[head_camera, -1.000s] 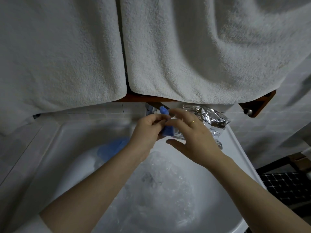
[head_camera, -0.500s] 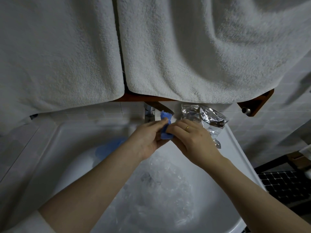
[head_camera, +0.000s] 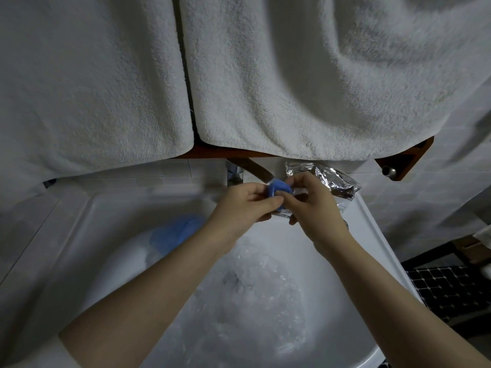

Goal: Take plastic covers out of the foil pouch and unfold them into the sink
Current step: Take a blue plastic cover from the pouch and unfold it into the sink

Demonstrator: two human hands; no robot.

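I judge we are mid-step on unfolding: my left hand (head_camera: 245,205) and right hand (head_camera: 313,205) both pinch a small folded blue plastic cover (head_camera: 277,189), held between their fingertips above the back of the white ceramic sink (head_camera: 377,235), just in front of the tap. The crinkled silver foil pouch (head_camera: 334,179) lies on the sink's back right rim, just behind my right hand and partly hidden by it. Down in the basin sit a spread clear plastic cover (head_camera: 255,296) and a loose blue plastic cover (head_camera: 175,232) to the left. Next, I reckon, the fingers must find a free edge, draw the folds apart and let the cover drop into the basin.
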